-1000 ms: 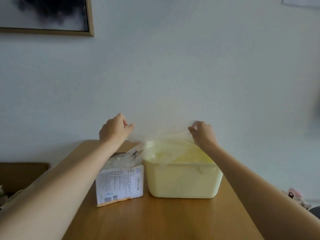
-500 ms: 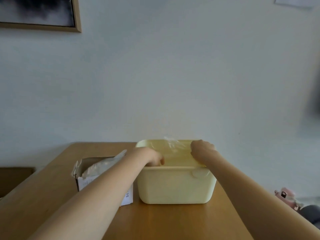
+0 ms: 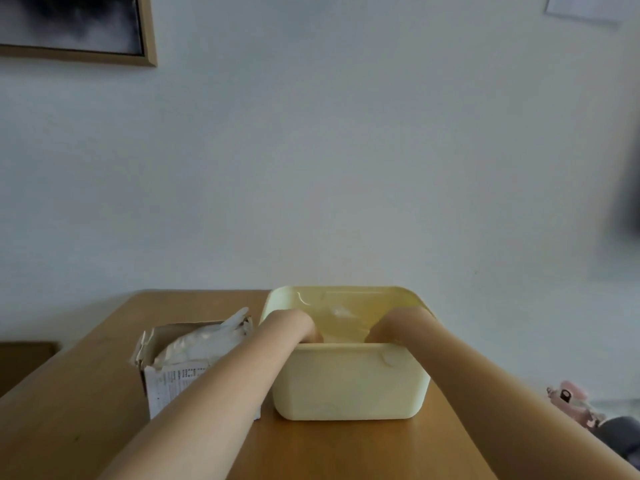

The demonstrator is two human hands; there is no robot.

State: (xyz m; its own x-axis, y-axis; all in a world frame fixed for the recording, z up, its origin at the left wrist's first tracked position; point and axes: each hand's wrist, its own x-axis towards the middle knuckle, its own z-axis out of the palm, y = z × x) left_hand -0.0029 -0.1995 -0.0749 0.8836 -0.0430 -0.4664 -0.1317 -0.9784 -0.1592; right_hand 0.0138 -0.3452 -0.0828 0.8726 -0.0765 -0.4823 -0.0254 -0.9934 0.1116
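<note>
A pale yellow plastic bin [image 3: 349,382] stands on the wooden table [image 3: 346,452], and a thin clear plastic liner [image 3: 341,315] lies inside it. Both my hands reach down into the bin over its near rim. My left hand [image 3: 299,327] is at the left inside wall, my right hand [image 3: 388,327] at the right inside wall. The near rim hides the fingers of both hands, so I cannot see whether they hold the liner.
An opened cardboard box [image 3: 173,372] with clear plastic bags bulging from its top sits just left of the bin. A framed picture [image 3: 76,29] hangs on the wall at upper left. A pink object [image 3: 571,400] lies low beyond the table's right edge.
Both hands came down from above the bin, where they held the clear liner up, and went inside the bin. The liner went down with them.
</note>
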